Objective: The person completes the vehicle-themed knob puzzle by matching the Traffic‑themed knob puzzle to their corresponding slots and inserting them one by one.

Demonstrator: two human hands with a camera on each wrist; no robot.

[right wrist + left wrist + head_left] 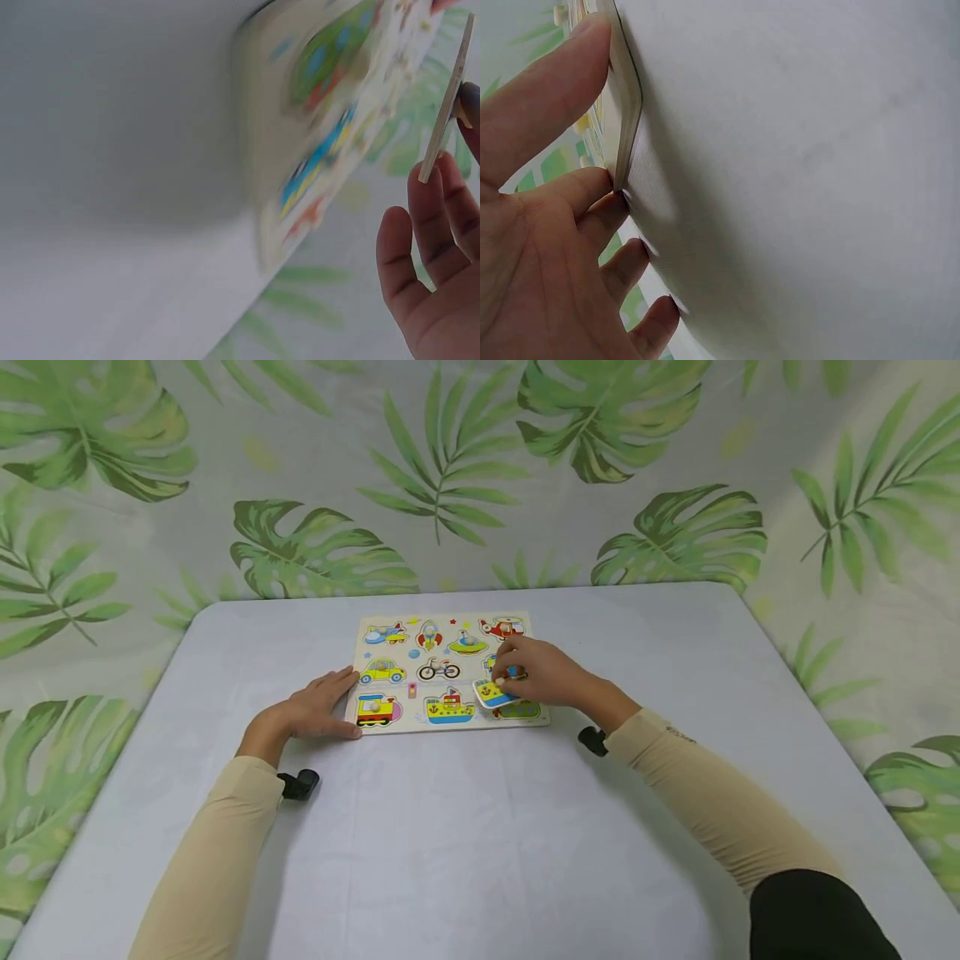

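My right hand (543, 670) pinches a ship puzzle piece (491, 696), yellow and blue with an anchor print, tilted over the lower right of a wooden vehicle puzzle board (414, 722). The right wrist view catches the ship piece (448, 105) edge-on between thumb and fingers, above the blurred board (262, 150). Left of it lies the ship picture (450, 708) on the board. My left hand (311, 706) touches the board's left edge, fingers spread and thumb at the near corner. In the left wrist view, the thumb and index finger of that hand (547, 247) meet the board's edge.
The board carries a train (375, 710), a car (382, 671), a bicycle (438, 669), a rocket (430, 636) and other vehicles, some with knobs. A white cloth covers the table (420, 835). Behind hangs a leaf-patterned curtain (480, 560).
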